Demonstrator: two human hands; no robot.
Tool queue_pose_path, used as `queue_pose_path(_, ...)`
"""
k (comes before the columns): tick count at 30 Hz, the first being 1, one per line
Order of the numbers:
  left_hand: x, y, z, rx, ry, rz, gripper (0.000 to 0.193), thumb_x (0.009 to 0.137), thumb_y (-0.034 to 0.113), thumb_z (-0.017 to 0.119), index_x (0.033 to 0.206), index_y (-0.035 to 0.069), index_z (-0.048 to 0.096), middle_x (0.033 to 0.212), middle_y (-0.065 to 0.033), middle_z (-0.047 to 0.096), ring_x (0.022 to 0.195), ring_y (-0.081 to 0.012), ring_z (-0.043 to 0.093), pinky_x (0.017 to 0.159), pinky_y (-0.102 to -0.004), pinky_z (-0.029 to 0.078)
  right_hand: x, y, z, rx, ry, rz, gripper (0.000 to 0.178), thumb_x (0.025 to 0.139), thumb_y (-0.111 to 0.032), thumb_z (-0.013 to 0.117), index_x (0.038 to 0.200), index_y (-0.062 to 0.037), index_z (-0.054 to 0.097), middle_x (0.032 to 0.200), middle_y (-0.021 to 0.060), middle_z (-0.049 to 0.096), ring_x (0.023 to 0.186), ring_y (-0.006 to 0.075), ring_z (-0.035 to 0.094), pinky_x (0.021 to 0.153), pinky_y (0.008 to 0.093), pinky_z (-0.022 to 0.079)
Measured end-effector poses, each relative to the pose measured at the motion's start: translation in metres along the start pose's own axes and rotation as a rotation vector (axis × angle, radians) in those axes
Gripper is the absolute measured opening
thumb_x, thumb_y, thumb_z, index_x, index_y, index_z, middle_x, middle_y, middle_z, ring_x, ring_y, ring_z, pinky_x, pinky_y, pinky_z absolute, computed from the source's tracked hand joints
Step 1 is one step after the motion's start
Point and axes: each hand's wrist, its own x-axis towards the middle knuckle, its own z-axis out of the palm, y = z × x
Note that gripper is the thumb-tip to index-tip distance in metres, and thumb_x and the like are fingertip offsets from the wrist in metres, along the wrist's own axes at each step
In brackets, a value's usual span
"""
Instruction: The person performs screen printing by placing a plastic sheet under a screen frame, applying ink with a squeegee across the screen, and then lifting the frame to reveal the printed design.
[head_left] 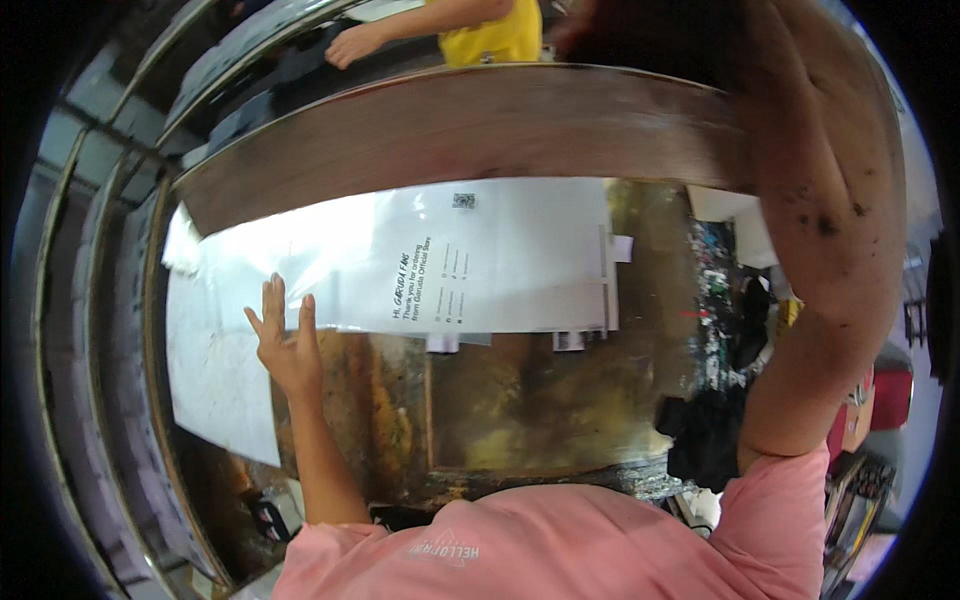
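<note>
My left hand (288,350) is raised with its fingers spread, over the near left part of a white printed sheet (520,260). Glossy clear film shows at the sheet's left side, and small white tabs stick out from its edges. Nothing is in the left hand; whether its fingertips touch the film I cannot tell. A long brown wooden bar (460,135) crosses above the far edge of the sheet, blurred. My right arm reaches up along the right side, with dark specks on it. My right hand (650,40) is dark and blurred by the bar's far side, its fingers not readable.
Beneath the sheet lies a stained brown board (540,400). White paper (220,370) covers the left side. Black cloth (705,435) lies near right, beside a paint-spattered strip (712,300). Metal rails (95,350) run along the left. Beyond the bar is a person in a yellow shirt (495,35).
</note>
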Motion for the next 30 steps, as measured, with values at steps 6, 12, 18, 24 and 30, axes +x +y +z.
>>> queue_pose_path(6, 0.028, -0.130, -0.042, 0.315, 0.058, 0.060, 0.051, 0.103, 0.031, 0.072, 0.147, 0.006, 0.066, 0.152, -0.0151, 0.064, 0.152, -0.0336, 0.048, 0.132, -0.0588, 0.013, 0.001, -0.011, 0.000, -0.135, 0.019, -0.030, 0.035, 0.102, -0.032, 0.058, 0.118, -0.0024, 0.067, 0.104, 0.0196, 0.070, 0.096, 0.0415, 0.063, 0.096, 0.0483, 0.044)
queue_pose_path(12, 0.046, -0.134, -0.053, 0.384, 0.238, -0.259, 0.059, 0.105, 0.039, 0.069, 0.158, 0.015, 0.055, 0.169, -0.0233, 0.041, 0.161, -0.0415, 0.028, 0.129, -0.0638, 0.021, -0.013, -0.029, 0.013, -0.298, 0.237, -0.139, 0.030, 0.098, -0.029, 0.065, 0.110, -0.0011, 0.066, 0.099, 0.0175, 0.069, 0.100, 0.0400, 0.064, 0.089, 0.0481, 0.044)
queue_pose_path(18, -0.039, 0.167, -0.068, -0.307, 0.193, 1.012, 0.041, 0.084, 0.031, 0.092, 0.117, 0.011, 0.078, 0.126, -0.0071, 0.073, 0.117, -0.0290, 0.070, 0.099, -0.0433, 0.056, -0.051, -0.046, 0.016, -0.241, 0.182, -0.099, 0.029, 0.091, -0.022, 0.068, 0.114, -0.0035, 0.065, 0.093, 0.0141, 0.066, 0.092, 0.0359, 0.063, 0.086, 0.0479, 0.044)
queue_pose_path(24, -0.007, 0.306, -0.040, -0.205, -0.115, 0.839, 0.110, 0.065, 0.039, 0.095, 0.158, 0.006, 0.046, 0.145, -0.0180, 0.059, 0.133, -0.0382, 0.056, 0.114, -0.0532, 0.041, -0.108, -0.033, 0.043, -0.018, 0.387, -0.126, 0.028, 0.089, -0.016, 0.068, 0.116, -0.0074, 0.066, 0.081, 0.0101, 0.064, 0.075, 0.0326, 0.063, 0.073, 0.0497, 0.044)
queue_pose_path(30, -0.049, 0.262, -0.004, -0.097, -0.093, 0.949, 0.056, 0.075, 0.034, 0.090, 0.115, 0.002, 0.067, 0.105, -0.0152, 0.064, 0.101, -0.0413, 0.062, 0.096, -0.0544, 0.050, -0.178, -0.057, 0.067, 0.068, 0.489, -0.058, 0.051, 0.082, -0.018, 0.075, 0.130, -0.0081, 0.061, 0.105, 0.0102, 0.069, 0.099, 0.0307, 0.067, 0.091, 0.0489, 0.044)
